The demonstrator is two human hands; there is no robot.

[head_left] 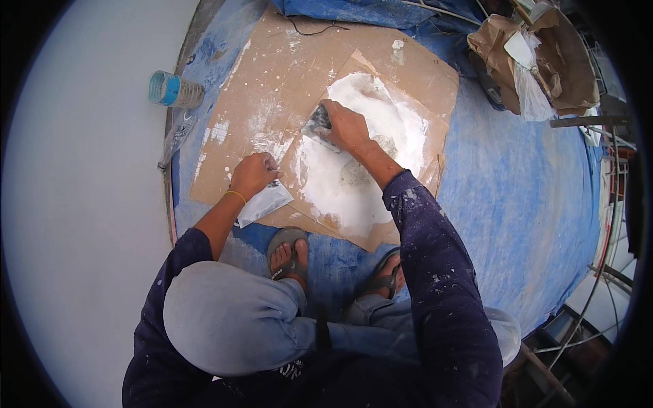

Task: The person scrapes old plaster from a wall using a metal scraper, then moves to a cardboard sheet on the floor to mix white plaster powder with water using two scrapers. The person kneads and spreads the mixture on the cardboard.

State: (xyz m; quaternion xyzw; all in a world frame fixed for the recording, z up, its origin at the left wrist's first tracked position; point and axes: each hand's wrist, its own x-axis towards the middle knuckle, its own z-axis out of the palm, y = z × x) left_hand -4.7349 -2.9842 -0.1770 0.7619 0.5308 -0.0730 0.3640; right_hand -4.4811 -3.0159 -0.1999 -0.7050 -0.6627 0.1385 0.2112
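Roughly at 10 o'clock, a clear plastic bottle (181, 92) with a blue band sits by the edge of the blue tarpaulin (520, 197); whether it holds anything, I cannot tell. Nearer the middle, also toward 10, the left hand (252, 173) has its fingers drawn narrow, pinching the upper edge of a white packet (266, 202), which lies at 9 o'clock on overlapping cardboard sheets (272, 75). The packet's contents are hidden.

At 12 o'clock the right hand (348, 129) has its fingers closed around a flat dark grey object (317, 121), too covered to name, at the powder's upper-left rim. The white powder (340, 197) spreads from about 1 o'clock down past the middle to 5. As I judge it, tipping out and spreading are done, while blending seems unfinished: two greyish patches (355, 173) stand out from the white, and the heap is uneven.

Out at 2 o'clock, a brown paper sack (491, 39) gapes open, holding a stick and a clear plastic bag (532, 95) that droops over its rim.
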